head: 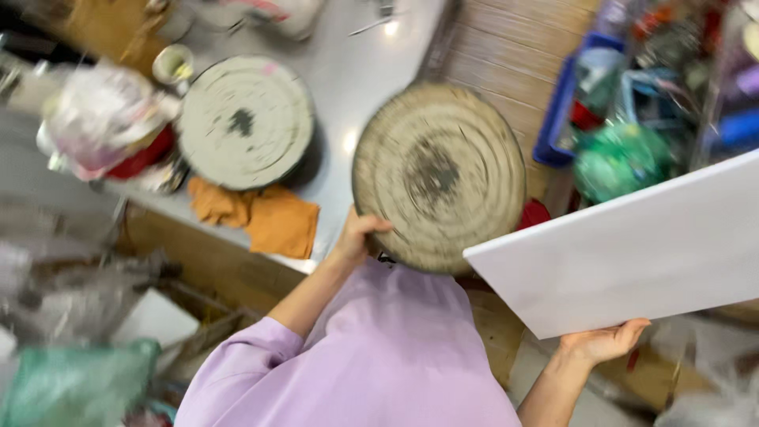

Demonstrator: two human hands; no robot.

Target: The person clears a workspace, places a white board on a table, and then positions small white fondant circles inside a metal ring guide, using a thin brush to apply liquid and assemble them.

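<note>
Nearest my view is the lilac sleeve (356, 364), filling the lower middle. From it my two hands reach forward. My left hand (357, 235) grips the lower left edge of a round, grimy disc (439, 178), thumb curled over the rim; the disc is held up past the edge of the steel table (356, 71), over wooden boards. My right hand (602, 341) is under the bottom edge of one white board (632, 245), fingers spread along it, bearing it up tilted; the board's corner crosses in front of the disc's lower right.

I count two discs: the one I hold and a second disc (245, 120) lying flat on the table, well apart to the left. Just below that one, two orange cloths (257, 213) hang at the table edge. One small cup (174, 63) stands by its upper left. One blue crate (565, 111) sits at right, full of blurred things I cannot sort; a green bag (621, 158) lies beside it.
</note>
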